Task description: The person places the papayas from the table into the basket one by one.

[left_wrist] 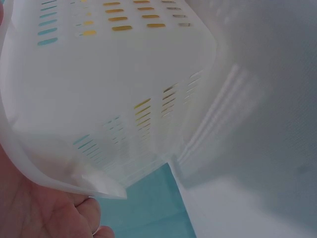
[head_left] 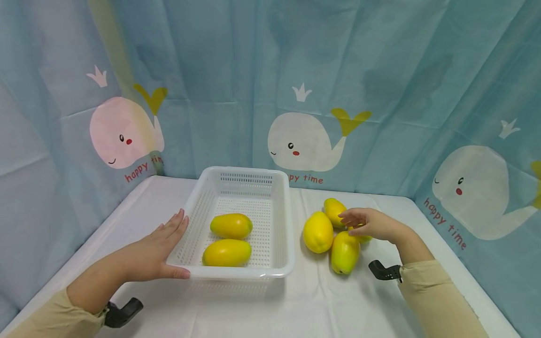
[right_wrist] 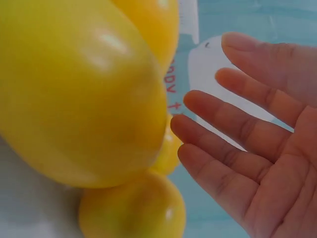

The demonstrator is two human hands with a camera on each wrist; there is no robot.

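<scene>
In the head view my left hand [head_left: 154,256] rests on the front left corner of a white perforated plastic basket [head_left: 240,272], fingers stretched along the left rim and thumb on the front rim. The left wrist view shows that hand [left_wrist: 44,210] against the basket's rim [left_wrist: 64,186]. Two yellow mango-like fruits [head_left: 231,226] lie inside, one in front of the other. My right hand [head_left: 372,224] hovers over a cluster of several such fruits [head_left: 318,232] right of the basket. In the right wrist view its fingers [right_wrist: 218,173] extend, apart from the nearest fruit [right_wrist: 84,94], holding nothing.
A white cloth [head_left: 304,305] covers the table. Light-blue curtains [head_left: 220,94] printed with whales enclose the back and both sides. Black wrist devices [head_left: 122,313] sit at both beige sleeves [head_left: 437,300]. The basket stands left of centre, with the loose fruits to its right.
</scene>
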